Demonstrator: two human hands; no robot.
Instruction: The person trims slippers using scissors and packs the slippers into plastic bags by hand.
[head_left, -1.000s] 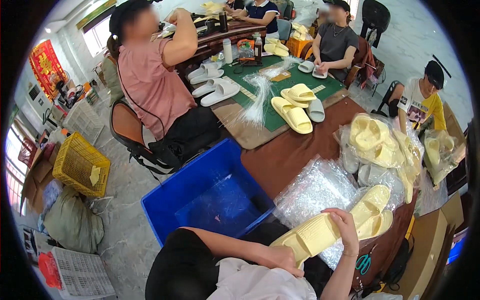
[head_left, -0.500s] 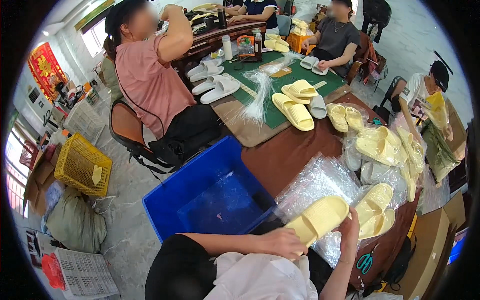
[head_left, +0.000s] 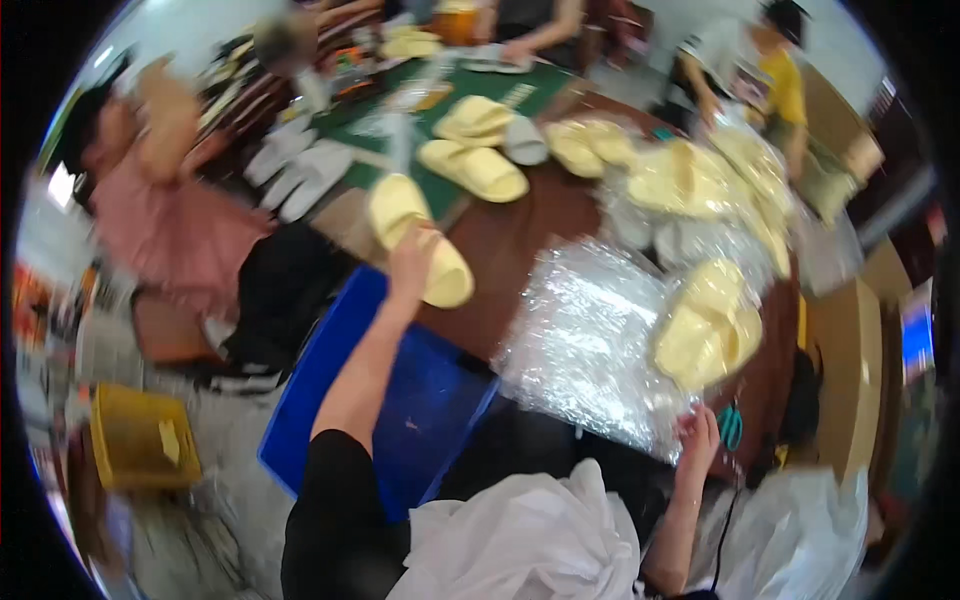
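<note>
My left hand (head_left: 410, 262) reaches out over the table's left edge, above the blue bin, and grips a pale yellow slide slipper (head_left: 450, 283) across its middle. My right hand (head_left: 698, 432) is by the near edge of the table, its fingertips pinched at the edge of the clear plastic bags (head_left: 590, 325). Just beyond it lies a pair of yellow slippers (head_left: 708, 325) in clear plastic. A pair of teal-handled scissors (head_left: 731, 428) rests to its right.
Below my left arm stands a blue bin (head_left: 330, 385). More bagged yellow slippers (head_left: 685, 180) are heaped at the right of the brown table (head_left: 510, 245). Unbagged slippers (head_left: 475, 170) sit near a green mat (head_left: 555, 85). Co-workers sit around; a cardboard box (head_left: 840, 380) stands right.
My left hand has carried the yellow slipper away from my lap, forward and left. The right hand has let go of it and moved to the plastic. The view has shifted and blurred.
</note>
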